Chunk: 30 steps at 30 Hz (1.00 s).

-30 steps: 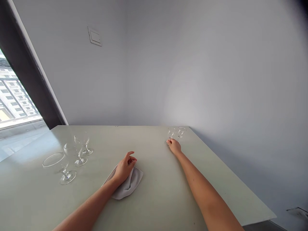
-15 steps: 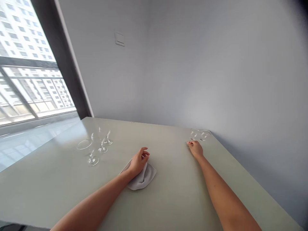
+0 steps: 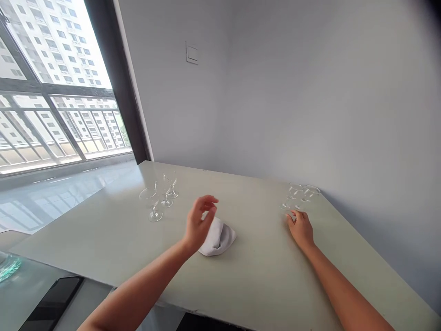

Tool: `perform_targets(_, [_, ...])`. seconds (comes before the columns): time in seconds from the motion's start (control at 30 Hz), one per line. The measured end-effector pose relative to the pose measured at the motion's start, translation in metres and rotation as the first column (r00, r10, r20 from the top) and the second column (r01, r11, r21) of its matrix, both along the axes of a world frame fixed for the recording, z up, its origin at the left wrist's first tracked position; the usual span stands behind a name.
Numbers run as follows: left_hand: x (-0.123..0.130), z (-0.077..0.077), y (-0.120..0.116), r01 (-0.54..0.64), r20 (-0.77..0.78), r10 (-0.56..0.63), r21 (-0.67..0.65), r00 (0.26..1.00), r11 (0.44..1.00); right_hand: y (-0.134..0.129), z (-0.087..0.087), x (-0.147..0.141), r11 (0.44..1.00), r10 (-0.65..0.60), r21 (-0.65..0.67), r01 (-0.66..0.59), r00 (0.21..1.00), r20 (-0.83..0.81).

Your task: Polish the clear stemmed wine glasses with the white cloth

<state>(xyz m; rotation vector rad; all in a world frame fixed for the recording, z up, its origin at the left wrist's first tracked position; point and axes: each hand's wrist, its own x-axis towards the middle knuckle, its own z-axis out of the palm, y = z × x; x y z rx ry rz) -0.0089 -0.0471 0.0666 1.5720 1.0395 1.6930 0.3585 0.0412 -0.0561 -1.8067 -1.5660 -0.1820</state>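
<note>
My left hand (image 3: 200,223) is raised over the near-left side of a folded grey cloth (image 3: 225,238). Its fingers are loosely curled and apart from the thumb, with nothing between them. Over on the right, my right hand (image 3: 301,230) is low over the table, thumb and fingers parted and empty. Just beyond its fingertips stand two clear stemmed glasses, one on the left (image 3: 295,189) and one on the right (image 3: 312,189), close together. A large stemmed glass (image 3: 148,195) stands at the left, with a second (image 3: 166,201) and a third (image 3: 173,194) behind it.
The pale table (image 3: 258,280) meets a grey wall at the back and right. Lower left, a black phone (image 3: 51,303) and a greenish glass dish (image 3: 8,266) lie on another surface. A large window (image 3: 62,92) fills the upper left.
My right hand has let go of a glass's foot and drawn back slightly. My left hand has lifted off the cloth. The view has shifted toward the left, bringing the phone into sight.
</note>
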Motion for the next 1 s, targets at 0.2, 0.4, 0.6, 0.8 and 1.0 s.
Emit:
perform_targets(0.2, [-0.100,-0.034,-0.022,-0.600,0.356,0.661,-0.280,0.660,0.750,-0.056,0.045,-0.125,0.814,0.580,0.049,-0.579,0.814,-0.021])
perform_targets(0.4, [-0.161,-0.059,0.000,-0.417,0.076,0.578,-0.617,0.813,0.667,-0.105,0.060,-0.243,0.498,0.855,-0.321,-0.805,0.395,0.335])
perform_targets(0.6, [-0.174,-0.057,0.023,-0.342,-0.108,0.367,-0.662,0.924,0.667,-0.090,0.042,-0.254,0.552,0.819,-0.371,-0.746,0.569,0.076])
perform_targets(0.8, [-0.129,-0.052,0.035,-0.395,-0.329,0.250,-0.516,0.911,0.760,-0.061,0.074,-0.217,0.801,0.354,0.023,-0.598,0.442,-0.825])
perform_targets(1.0, [-0.038,-0.024,0.056,-0.433,-0.804,0.147,-0.148,0.577,0.889,-0.063,0.114,-0.204,0.828,0.472,0.259,-0.497,0.371,-0.800])
